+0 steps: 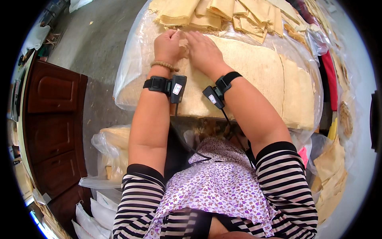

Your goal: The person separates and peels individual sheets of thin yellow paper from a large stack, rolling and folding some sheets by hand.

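Note:
Both hands are at the far left part of a broad, pale yellow sheet stack point(247, 65) with a fibrous surface, on a plastic-covered work surface. My left hand point(168, 44) has its fingers curled, thumb and forefinger together at a torn, thin scrap point(183, 44) of tan sheet. My right hand point(204, 49) lies beside it, palm down, fingers extended and close together, its fingertips near the same scrap. What is under the right palm is hidden. Just beyond the hands lie folded bundles of the yellow sheets point(179, 13).
Clear plastic film point(128, 80) hangs over the surface's left edge. A dark red wooden cabinet point(53, 119) stands at the left. Bagged yellow material point(115, 149) and white sacks point(98, 212) are at the lower left. More sheets point(329, 167) lie at the right. Cables run from both wrist devices.

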`<state>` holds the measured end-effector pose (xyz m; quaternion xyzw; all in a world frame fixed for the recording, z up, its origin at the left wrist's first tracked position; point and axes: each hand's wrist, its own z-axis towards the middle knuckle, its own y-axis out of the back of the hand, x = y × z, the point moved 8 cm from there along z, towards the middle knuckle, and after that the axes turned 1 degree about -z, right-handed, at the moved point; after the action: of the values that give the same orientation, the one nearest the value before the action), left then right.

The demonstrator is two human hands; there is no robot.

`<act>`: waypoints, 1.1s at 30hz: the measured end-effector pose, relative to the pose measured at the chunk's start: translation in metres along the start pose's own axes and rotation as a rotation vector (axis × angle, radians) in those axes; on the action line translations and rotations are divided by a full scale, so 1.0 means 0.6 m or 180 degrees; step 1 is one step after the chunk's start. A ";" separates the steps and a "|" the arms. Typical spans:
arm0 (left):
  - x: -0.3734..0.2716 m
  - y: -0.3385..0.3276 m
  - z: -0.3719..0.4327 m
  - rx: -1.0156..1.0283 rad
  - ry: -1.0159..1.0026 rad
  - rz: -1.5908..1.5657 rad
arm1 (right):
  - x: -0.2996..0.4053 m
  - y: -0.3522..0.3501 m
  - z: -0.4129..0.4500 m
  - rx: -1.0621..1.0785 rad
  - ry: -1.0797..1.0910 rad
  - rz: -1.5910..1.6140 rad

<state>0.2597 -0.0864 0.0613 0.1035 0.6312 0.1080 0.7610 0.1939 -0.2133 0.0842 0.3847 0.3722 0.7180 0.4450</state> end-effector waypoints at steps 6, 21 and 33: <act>0.010 0.076 -0.015 -0.0413 0.0387 -0.2680 | -0.008 -0.022 0.005 0.0390 -0.0115 -0.0139; -0.027 0.081 -0.087 0.1206 0.0271 0.0290 | -0.005 0.041 -0.033 0.0500 -0.0615 0.0845; -0.088 0.068 -0.122 0.0449 -0.1432 0.1607 | 0.061 0.043 -0.101 0.0342 -0.0126 0.0041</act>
<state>0.1770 -0.0616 0.1097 0.3301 0.4079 0.2234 0.8214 0.1200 -0.1993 0.0889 0.4245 0.3989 0.6921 0.4263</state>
